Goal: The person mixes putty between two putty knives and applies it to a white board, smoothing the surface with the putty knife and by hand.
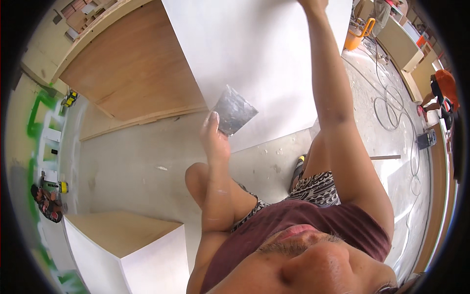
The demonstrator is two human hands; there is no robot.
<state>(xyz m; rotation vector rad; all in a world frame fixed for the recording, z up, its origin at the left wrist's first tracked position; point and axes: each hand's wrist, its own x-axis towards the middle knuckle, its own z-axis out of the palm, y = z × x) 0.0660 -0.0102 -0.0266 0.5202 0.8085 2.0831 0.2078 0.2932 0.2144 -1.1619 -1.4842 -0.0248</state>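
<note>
A thin, square grey metal putty plate (236, 111), smeared with white, is gripped in my left hand (216, 134). My thumb presses on its near left corner, and most of the other fingers are hidden. The plate is held over the lower part of a large white panel (254, 49) that stands in front of me. My right arm stretches far up along the panel's right side. At the top edge of the picture, my right hand (314, 4) is next to the panel; its fingers are cut off, so whether it holds anything cannot be seen.
A brown plywood panel (132, 63) with a wooden frame adjoins on the left. At lower left stands a white-sided box (154, 259). An orange bucket (356, 38) and a coiled hose (391, 105) lie on the right-hand floor. People work at far left and right.
</note>
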